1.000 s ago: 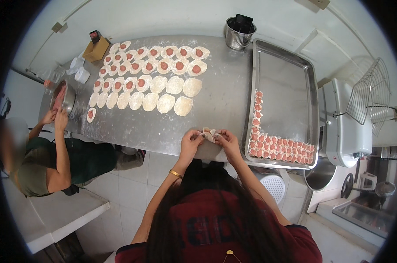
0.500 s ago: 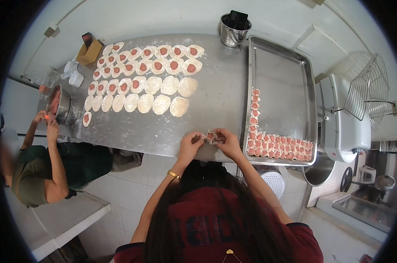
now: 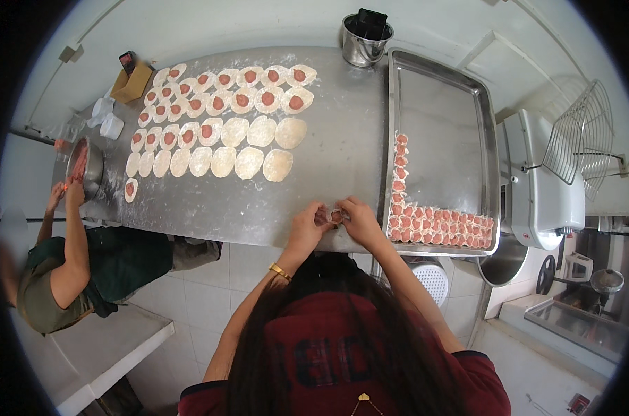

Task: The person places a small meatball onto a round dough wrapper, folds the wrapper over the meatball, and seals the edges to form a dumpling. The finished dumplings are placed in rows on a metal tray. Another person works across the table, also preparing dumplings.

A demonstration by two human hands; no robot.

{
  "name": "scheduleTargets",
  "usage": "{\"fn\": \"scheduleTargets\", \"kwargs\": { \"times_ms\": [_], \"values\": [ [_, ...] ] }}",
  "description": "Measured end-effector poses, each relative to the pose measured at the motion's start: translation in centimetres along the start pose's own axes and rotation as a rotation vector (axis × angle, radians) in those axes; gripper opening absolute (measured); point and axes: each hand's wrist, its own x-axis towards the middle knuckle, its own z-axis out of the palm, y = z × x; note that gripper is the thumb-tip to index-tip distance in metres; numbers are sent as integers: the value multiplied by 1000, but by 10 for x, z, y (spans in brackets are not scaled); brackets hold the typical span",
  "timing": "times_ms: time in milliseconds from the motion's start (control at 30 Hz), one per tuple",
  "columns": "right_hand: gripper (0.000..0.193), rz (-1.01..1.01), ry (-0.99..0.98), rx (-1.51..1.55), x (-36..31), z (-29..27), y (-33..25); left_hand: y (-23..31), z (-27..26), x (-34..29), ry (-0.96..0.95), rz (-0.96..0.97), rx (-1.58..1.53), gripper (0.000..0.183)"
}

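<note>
Over the front edge of the metal table [image 3: 328, 166], a small open-topped dumpling [image 3: 336, 216] with pink filling sits between my hands. My left hand [image 3: 306, 227] has its fingers curled against one side of it. From the other side my right hand [image 3: 361, 220] pinches its thin wrapper. Left of my hands lie rows of round floured wrappers [image 3: 278, 165]. The two far rows carry pink meat filling [image 3: 296, 102], while the nearer ones are partly bare. To my right, a big metal tray [image 3: 439, 252] holds open-topped dumplings [image 3: 439, 226] packed along its near side and up its left side.
At the far left a co-worker [image 3: 68, 267] has both hands at a metal bowl [image 3: 98, 170] of pink filling. A cardboard box [image 3: 131, 83] and white cups [image 3: 112, 126] stand nearby. Behind the table's far edge is a metal bucket [image 3: 364, 50]; a white machine [image 3: 543, 180] stands right of the tray.
My left fingers have curled differently around the dumpling, which is turned slightly between my hands. The co-worker's hands have moved lower into the bowl's near side. The whole view has shifted a little.
</note>
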Motion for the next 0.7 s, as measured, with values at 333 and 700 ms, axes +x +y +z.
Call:
{"fn": "scheduleTargets", "kwargs": {
  "times_ms": [333, 700],
  "values": [
    [20, 76, 39, -49, -10, -5, -6, -6, -2, 3, -134, -86, -128, 26],
    [27, 15, 122, -100, -8, -1, -7, 9, -4, 8, -104, 21, 22, 24]
  ]
}}
